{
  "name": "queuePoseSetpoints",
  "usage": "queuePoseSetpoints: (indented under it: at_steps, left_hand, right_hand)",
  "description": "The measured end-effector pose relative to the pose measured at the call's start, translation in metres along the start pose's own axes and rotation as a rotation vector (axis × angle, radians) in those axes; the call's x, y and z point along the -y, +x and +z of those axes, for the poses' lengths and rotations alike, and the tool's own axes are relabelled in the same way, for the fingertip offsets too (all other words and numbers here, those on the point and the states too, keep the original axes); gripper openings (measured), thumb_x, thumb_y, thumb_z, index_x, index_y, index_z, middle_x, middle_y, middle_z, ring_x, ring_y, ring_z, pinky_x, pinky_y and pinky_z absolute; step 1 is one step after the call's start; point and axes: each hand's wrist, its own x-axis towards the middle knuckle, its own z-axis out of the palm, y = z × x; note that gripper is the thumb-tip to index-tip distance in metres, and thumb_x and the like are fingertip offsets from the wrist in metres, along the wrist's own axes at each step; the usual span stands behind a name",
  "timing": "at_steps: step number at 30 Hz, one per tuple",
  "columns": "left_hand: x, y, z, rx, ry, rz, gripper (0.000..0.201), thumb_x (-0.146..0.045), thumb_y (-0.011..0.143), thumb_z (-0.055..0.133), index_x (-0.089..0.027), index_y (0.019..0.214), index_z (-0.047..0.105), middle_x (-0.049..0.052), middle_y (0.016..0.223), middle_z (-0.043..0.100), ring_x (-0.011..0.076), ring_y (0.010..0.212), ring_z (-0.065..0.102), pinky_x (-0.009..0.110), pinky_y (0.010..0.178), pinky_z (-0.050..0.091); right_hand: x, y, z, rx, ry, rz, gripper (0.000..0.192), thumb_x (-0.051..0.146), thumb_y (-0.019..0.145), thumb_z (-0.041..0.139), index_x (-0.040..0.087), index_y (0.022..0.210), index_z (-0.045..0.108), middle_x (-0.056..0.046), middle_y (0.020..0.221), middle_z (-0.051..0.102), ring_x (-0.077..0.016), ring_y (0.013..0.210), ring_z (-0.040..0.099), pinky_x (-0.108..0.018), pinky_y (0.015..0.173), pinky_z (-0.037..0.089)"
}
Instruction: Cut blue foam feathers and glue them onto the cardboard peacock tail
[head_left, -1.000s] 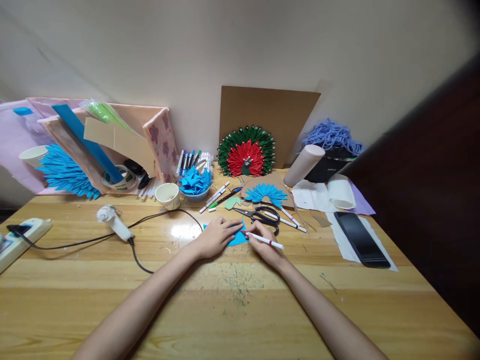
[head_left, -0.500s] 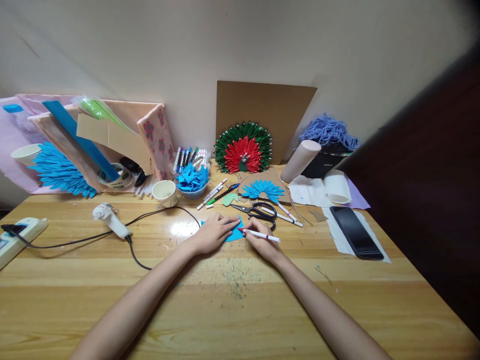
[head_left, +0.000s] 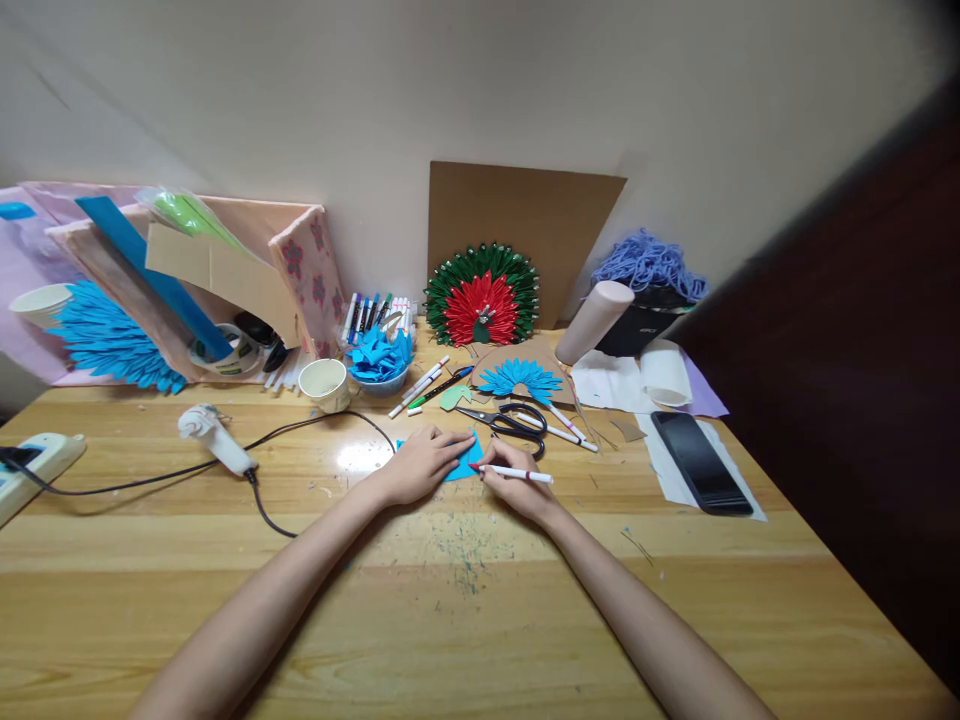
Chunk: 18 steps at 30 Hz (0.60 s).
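My left hand lies flat on a small blue paper piece on the wooden table, pressing it down. My right hand grips a white marker with a red tip, and the tip touches the blue paper's right edge. Black scissors lie just behind my right hand. Behind them a half fan of blue folded paper rests on brown card.
A red and green paper peacock fan leans on cardboard at the wall. Markers, a bowl of blue folds, a paper cup, a glue gun with cord, a power strip and a phone lie around.
The view has shifted slightly, so everything sits a little higher and further left. Both hands stay on the blue paper, with the marker tip moved a little along its edge.
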Motion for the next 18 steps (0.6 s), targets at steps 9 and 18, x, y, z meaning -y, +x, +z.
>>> queuePoseSetpoints:
  at_steps: [9,18]
  left_hand:
    - [0.001,0.0004,0.0008,0.005,0.012,0.01,0.042,-0.03,0.092,0.026,-0.028,0.133,0.036,0.001,0.135,0.043,0.0189,0.091,0.042,0.034,0.084,0.034]
    - [0.0012,-0.0001,0.001,0.006,0.02,0.01,0.043,-0.03,0.093,0.026,-0.03,0.135,0.032,0.0,0.135,0.042,0.0185,0.088,0.041,0.034,0.082,0.034]
  right_hand:
    - [-0.0056,-0.0012,-0.0013,0.018,0.167,0.007,0.006,0.02,0.075,0.052,0.019,0.069,0.052,0.001,0.064,0.06,-0.0131,0.059,0.054,-0.023,0.054,0.038]
    - [0.0036,0.0008,0.0006,-0.112,0.025,0.023,0.008,0.026,0.078,0.051,0.019,0.078,0.056,0.001,0.071,0.06,-0.0135,0.063,0.052,-0.023,0.056,0.037]
